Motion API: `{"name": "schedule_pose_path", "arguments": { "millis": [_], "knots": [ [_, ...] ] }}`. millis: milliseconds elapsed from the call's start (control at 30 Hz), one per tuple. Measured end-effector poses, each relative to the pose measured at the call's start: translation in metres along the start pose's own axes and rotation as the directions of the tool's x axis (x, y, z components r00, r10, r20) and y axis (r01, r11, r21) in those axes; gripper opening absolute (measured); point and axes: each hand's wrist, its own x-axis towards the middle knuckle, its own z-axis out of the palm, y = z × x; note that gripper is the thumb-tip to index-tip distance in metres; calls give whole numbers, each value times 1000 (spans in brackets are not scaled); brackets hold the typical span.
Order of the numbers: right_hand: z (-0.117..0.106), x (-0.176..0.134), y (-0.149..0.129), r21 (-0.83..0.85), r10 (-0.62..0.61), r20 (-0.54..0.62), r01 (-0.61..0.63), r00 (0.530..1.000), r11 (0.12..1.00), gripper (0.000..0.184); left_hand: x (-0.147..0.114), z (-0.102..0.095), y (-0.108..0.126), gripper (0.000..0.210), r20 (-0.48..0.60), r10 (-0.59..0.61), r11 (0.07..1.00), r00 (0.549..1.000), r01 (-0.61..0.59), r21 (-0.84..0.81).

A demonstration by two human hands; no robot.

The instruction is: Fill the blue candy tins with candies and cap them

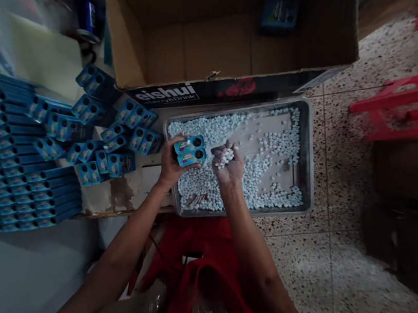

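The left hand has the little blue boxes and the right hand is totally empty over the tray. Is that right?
Not quite. The right hand isn't empty: the head view shows it cupping a heap of small white pieces. The rest is right: the left hand has the little blue boxes, and the right one is over the tray.

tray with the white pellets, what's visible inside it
White pellets cover much of the tray; bare floor shows toward the right. The left hand, its blue packaging and the right hand hide whatever lies beneath.
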Motion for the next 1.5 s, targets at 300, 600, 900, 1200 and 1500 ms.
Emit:
{"name": "schedule_pose_path", "arguments": {
  "millis": [300,600,900,1200,1500],
  "knots": [
    [84,-27,-9,-422,-412,261,487,873,764,33,-11,15,8,100,183,-65,998,981,66,3],
    [74,-20,10,-644,-451,322,541,833,541,51,-9,10,15,96,159,-146,988,976,135,81],
    [53,-47,20,-748,-427,434,581,794,321,57,-9,9,-10,100,15,-155,987,988,155,-38],
    [-83,-77,-17,-612,135,413,385,901,-691,75,-15,-1,-42,105,87,-135,917,987,158,-367],
    [-76,16,-8,-597,255,472,519,844,-612,46,-28,-4,-38,109,86,-258,928,962,271,-255]
  ]
}}
